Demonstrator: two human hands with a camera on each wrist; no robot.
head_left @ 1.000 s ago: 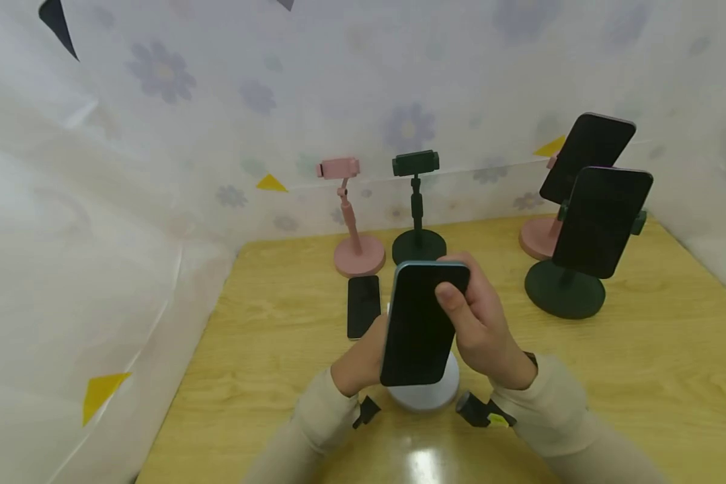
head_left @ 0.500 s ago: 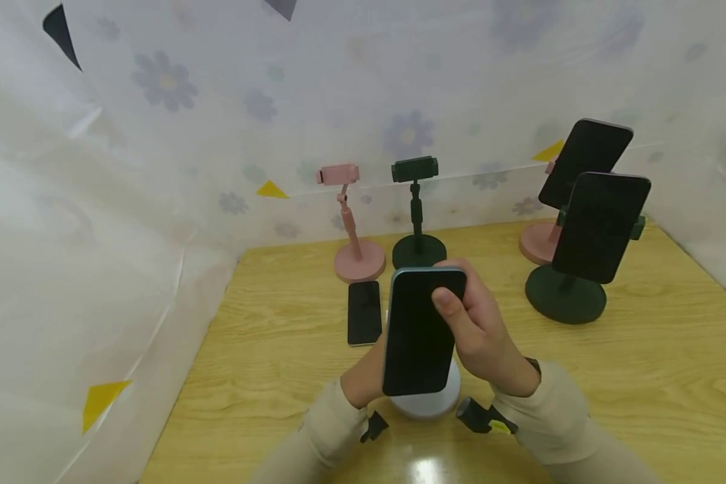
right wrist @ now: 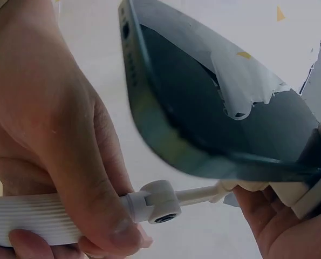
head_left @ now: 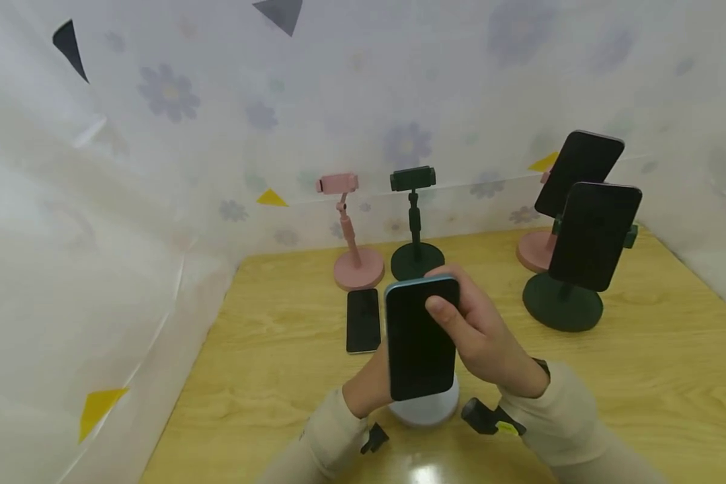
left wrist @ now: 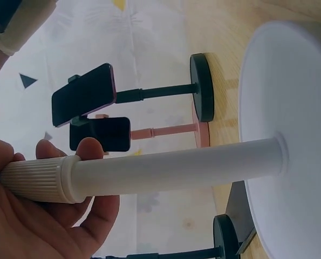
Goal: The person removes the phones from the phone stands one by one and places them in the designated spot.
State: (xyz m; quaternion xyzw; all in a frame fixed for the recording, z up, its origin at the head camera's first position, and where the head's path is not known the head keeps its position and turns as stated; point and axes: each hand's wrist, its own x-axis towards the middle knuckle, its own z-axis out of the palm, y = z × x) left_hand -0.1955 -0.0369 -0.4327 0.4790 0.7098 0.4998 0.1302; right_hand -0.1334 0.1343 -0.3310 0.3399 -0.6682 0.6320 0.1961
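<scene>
A phone [head_left: 420,353] with a black screen and blue-green edge sits on a white phone stand [left wrist: 176,170], face up toward the head camera. My left hand [left wrist: 57,221] grips the stand's ribbed collar, above a smooth white pole and round white base [head_left: 426,410]. In the head view the phone hides most of that hand. My right hand [head_left: 484,336] holds the phone's upper right part, thumb on the screen, fingers behind it. Seen from the right wrist, a jointed arm [right wrist: 200,194] runs from the collar toward the holder behind the phone, which my right fingers also touch.
Behind the phone stand a pink stand [head_left: 359,269] and a dark green stand [head_left: 417,261], both without phones. A black phone [head_left: 363,321] lies flat on the wooden table [head_left: 266,336]. At right, another green stand [head_left: 562,302] and pink stand [head_left: 535,250] each carry a phone.
The phone has turned slightly anticlockwise, its top leaning further left, with my right hand moving along with it. The whole head view has shifted a little, so the background sits lower.
</scene>
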